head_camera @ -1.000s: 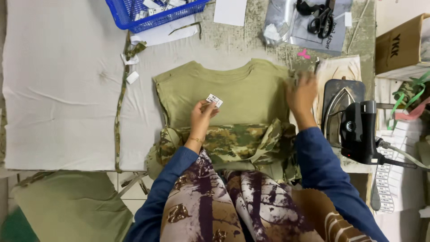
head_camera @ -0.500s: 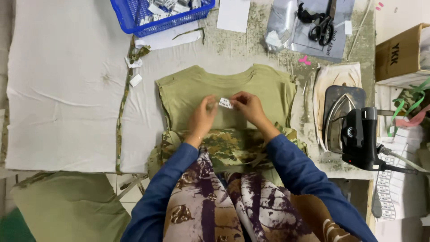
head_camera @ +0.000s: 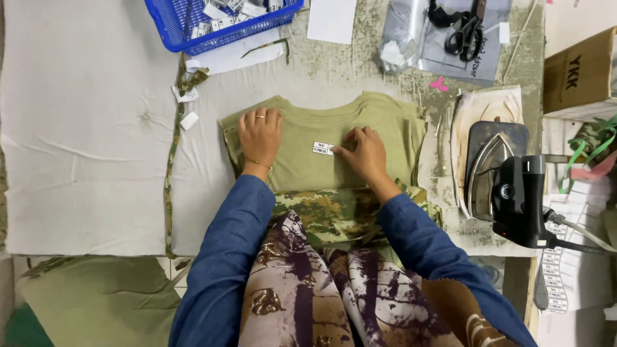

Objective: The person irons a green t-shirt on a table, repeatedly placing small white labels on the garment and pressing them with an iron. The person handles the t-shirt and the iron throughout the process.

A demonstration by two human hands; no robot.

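A green shirt (head_camera: 379, 115) lies flat on the white cloth (head_camera: 83, 160) of the table, right in front of the person. Its neck end points away from the person, toward the blue basket (head_camera: 173, 26). Its near end lies on some spotty green and brown cloth (head_camera: 334, 209).

A small white label (head_camera: 322, 148) sits on the middle of the shirt, between the two hands. The label is longer than it is tall. Its long side runs from left to right, with the right end dipping a tiny bit.

The left hand (head_camera: 259, 136) is open and flat, palm down, and it presses on the left part of the shirt. The right hand (head_camera: 362, 151) has bent fingers, and the tips touch the right end of the label. I cannot tell if it pinches the label or only pushes on it.

It looks like the label is being put in its spot on the shirt. For that, the label needs to lie straight and flat, and the shirt must not slide.

An iron (head_camera: 498, 180) rests well off to the right. Black scissors (head_camera: 466, 29) lie far up on the table, apart from both hands
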